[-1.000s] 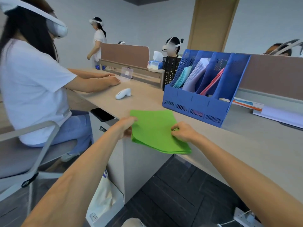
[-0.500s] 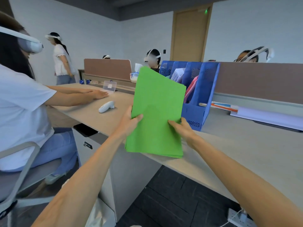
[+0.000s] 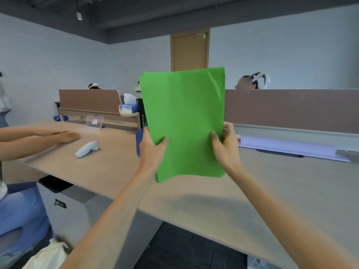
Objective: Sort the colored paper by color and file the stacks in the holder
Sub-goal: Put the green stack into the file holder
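Entry: green stack (image 3: 184, 121), many sheets, held upright over the desk (image 3: 272, 191). The bottom edges are uneven and one top corner is creased.

My left hand (image 3: 150, 150): curled round the left edge, thumb on the front face.

My right hand (image 3: 225, 144): pinching the right edge, thumb in front, fingers behind.

The holder (image 3: 139, 140): hidden behind the stack. The blue sliver by my left hand is probably its corner.

Step, as I judge it: square, then file. I should ease both pinches, tap the bottom edge on the desk until the sheets align, and flatten the corner. Then I should regrip and lower the stack so a free slot shows before sliding it in.
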The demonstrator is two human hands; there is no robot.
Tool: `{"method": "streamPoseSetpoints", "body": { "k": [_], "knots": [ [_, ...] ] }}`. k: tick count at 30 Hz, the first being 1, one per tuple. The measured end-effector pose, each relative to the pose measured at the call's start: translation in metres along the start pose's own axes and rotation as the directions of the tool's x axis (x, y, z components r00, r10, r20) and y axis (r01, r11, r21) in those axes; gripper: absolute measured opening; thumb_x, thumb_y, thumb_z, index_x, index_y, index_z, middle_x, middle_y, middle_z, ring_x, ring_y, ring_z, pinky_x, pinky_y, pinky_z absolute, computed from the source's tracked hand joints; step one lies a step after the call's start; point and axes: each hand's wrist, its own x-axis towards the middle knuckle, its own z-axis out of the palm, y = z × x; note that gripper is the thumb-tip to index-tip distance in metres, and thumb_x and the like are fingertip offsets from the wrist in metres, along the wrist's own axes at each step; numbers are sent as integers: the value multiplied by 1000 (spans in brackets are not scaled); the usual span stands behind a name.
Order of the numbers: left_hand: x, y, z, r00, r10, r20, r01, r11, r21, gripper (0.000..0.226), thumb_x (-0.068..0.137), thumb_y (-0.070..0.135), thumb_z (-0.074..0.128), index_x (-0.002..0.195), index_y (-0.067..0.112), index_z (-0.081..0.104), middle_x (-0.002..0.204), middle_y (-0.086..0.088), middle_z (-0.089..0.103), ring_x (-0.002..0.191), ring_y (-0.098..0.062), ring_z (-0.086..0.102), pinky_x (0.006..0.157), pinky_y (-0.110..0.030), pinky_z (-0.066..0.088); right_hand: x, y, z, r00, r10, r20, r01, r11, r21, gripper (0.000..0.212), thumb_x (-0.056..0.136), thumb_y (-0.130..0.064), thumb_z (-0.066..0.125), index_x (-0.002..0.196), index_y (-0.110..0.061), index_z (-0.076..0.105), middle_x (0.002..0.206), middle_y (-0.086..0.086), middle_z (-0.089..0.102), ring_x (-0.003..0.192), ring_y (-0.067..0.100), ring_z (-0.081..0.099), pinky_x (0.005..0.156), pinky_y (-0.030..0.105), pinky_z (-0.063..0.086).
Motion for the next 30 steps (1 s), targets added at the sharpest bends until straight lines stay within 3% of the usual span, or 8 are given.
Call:
{"method": "streamPoseSetpoints", "body": {
  "k": [3, 7, 12, 17, 19, 23, 27, 30],
  "knots": [
    [-8, 4, 18, 1000, -5, 13, 5, 1000, 10, 40, 84, 9, 66, 114, 22, 44, 102, 10, 62, 92, -14, 59, 80, -24, 42, -11, 7, -18, 1000, 14, -25, -16, 996, -89, 19, 96, -12, 51, 114, -13, 47, 95, -17, 58, 83, -7, 56, 81, 27, 44],
    [-17, -4, 40, 1000, -15, 18, 16, 998, -60, 36, 86, 13, 62, 114, 21, 40, 109, 4, 63, 94, -16, 61, 81, -31, 44, -27, 21, -36, 995, 83, -63, -88, 993, -76, 21, 97, -26, 53, 115, -21, 44, 100, -19, 59, 93, 10, 58, 85, 30, 44],
    [-13, 12, 53, 994, -84, 69, 88, 994, -65, 34, 95, 25, 52, 127, 24, 43, 99, 22, 57, 89, -7, 55, 80, -30, 38, -24, 24, -42, 985, 124, -122, -128, 991, -27, 22, 97, -26, 53, 117, -20, 48, 96, -19, 59, 85, -2, 56, 85, 29, 44],
    [-6, 26, 53, 997, -53, 62, 54, 998, -21, 16, 97, 32, 43, 102, 17, 47, 79, 7, 52, 76, -18, 49, 63, -30, 36, -13, 14, -48, 979, 106, -175, -107, 994, 0, 15, 95, -28, 57, 94, -15, 51, 76, -7, 51, 66, 9, 45, 63, 25, 38],
    [-2, 34, 53, 999, -26, 25, 27, 999, -38, 15, 98, 31, 42, 102, 17, 45, 80, 5, 51, 76, -17, 48, 61, -27, 34, -8, 9, -50, 980, 91, -175, -94, 996, -6, 18, 94, -29, 58, 90, -13, 51, 77, -4, 48, 64, 10, 42, 61, 25, 36],
    [6, 51, 53, 1000, 6, 5, -5, 996, -87, 21, 99, 31, 38, 116, 22, 44, 102, 2, 57, 92, -17, 53, 76, -32, 38, 0, -3, -49, 988, 69, -142, -66, 997, 26, 12, 93, -25, 57, 98, -15, 51, 90, -4, 61, 84, 15, 57, 73, 27, 46],
    [7, 57, 52, 999, 37, -3, -37, 999, -31, 19, 101, 29, 32, 105, 15, 44, 92, 0, 53, 92, -20, 48, 75, -35, 32, 5, -8, -50, 986, 58, -157, -54, 998, 35, 12, 96, -31, 50, 85, -26, 47, 83, -5, 59, 96, 29, 53, 80, 39, 44],
    [6, 50, 51, 1000, 27, 10, -27, 999, -27, 19, 102, 31, 31, 101, 14, 40, 84, 2, 48, 84, -18, 47, 67, -33, 32, 3, -4, -48, 989, 58, -139, -53, 998, 42, 16, 97, -35, 47, 89, -21, 52, 89, 1, 64, 97, 29, 55, 86, 42, 46]
  ]
}}
